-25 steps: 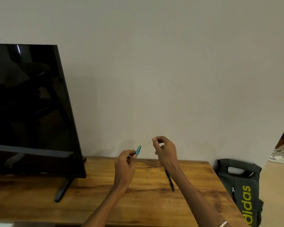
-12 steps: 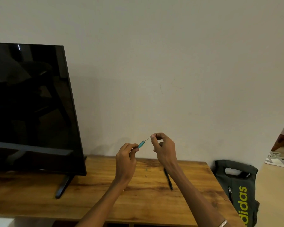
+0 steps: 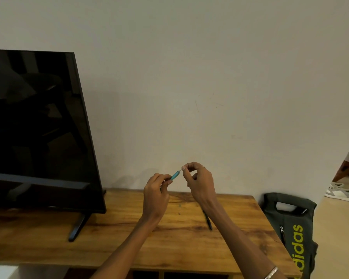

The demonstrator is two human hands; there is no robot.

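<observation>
A small teal plastic tube (image 3: pixel 175 175) is held above the brown wooden table (image 3: pixel 119 238), its lower end pinched in the left hand (image 3: pixel 156 195). The right hand (image 3: pixel 199 183), fingers curled, pinches a thin pale pin (image 3: pixel 181 170) at the tube's upper tip. A slim black pen (image 3: pixel 207 218) lies on the table beneath the right wrist.

Short teal tube (image 3: pixel 175 175), tilted up to the right, in mid-air, lower end pinched by left hand (image 3: pixel 156 195). Thin pale pin (image 3: pixel 180 170) pokes from its upper end, tip pinched by right hand (image 3: pixel 199 184).
</observation>
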